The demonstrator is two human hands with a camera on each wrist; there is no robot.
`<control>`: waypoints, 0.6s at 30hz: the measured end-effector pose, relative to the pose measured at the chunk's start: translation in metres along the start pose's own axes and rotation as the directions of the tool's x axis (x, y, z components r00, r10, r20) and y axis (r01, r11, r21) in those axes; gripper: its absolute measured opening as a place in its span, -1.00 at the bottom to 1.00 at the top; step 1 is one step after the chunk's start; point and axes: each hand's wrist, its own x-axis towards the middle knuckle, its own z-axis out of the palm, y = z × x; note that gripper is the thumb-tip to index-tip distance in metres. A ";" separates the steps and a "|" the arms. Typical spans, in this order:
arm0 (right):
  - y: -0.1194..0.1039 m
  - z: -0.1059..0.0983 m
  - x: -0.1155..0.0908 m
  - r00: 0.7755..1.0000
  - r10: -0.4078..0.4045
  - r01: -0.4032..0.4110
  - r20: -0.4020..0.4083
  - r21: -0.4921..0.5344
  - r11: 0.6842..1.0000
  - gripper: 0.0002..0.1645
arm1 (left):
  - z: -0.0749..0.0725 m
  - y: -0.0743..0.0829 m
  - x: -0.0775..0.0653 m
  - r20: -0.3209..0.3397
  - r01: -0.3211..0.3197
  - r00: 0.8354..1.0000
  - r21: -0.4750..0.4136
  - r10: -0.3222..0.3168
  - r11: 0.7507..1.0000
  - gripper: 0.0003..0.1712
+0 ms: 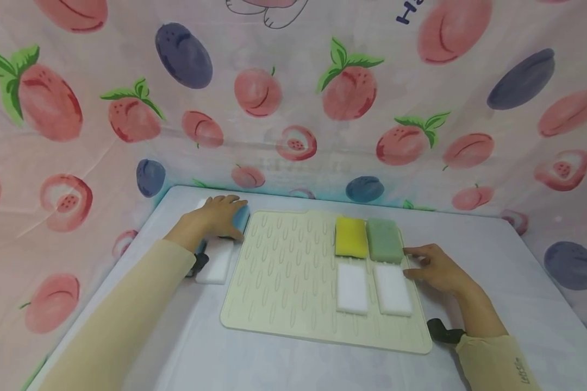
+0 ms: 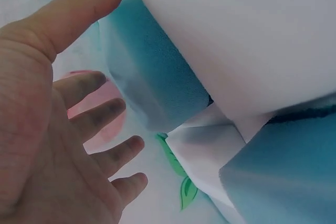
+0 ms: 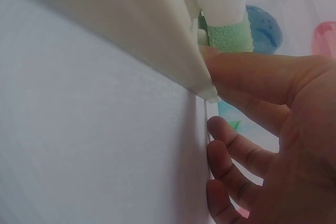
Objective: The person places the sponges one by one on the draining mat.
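My left hand point(image 1: 218, 215) is spread over a blue sponge point(image 1: 241, 219) left of the cream ribbed mat point(image 1: 283, 260). In the left wrist view its fingers are loosely extended, the thumb close by the blue sponge point(image 2: 152, 61), and nothing is gripped. A white sponge point(image 1: 216, 266) lies just nearer than that hand. At the mat's right edge my right hand point(image 1: 437, 266) has its fingers relaxed, with thumb and index at the rim beside a green sponge point(image 1: 385, 241). The right wrist view shows the other fingertips point(image 3: 218, 153) low beside the white surface.
On the mat's right half, a yellow sponge point(image 1: 350, 237) sits left of the green one. Two white sponges point(image 1: 352, 288) point(image 1: 393, 289) lie in front of them. Another blue piece point(image 2: 289, 171) shows in the left wrist view. A fruit-print cloth point(image 1: 293, 108) hangs behind the table.
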 end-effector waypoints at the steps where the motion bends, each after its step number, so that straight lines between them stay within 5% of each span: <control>1: 0.000 0.000 0.000 1.000 0.001 -0.001 -0.002 0.000 1.000 -0.24 | 0.000 0.000 0.001 0.004 0.002 1.000 -0.004 -0.002 1.000 0.15; 18: -0.001 0.000 -0.001 1.000 -0.016 0.016 -0.014 0.002 1.000 -0.26 | -0.003 0.002 0.005 -0.006 0.023 1.000 -0.011 -0.023 1.000 0.12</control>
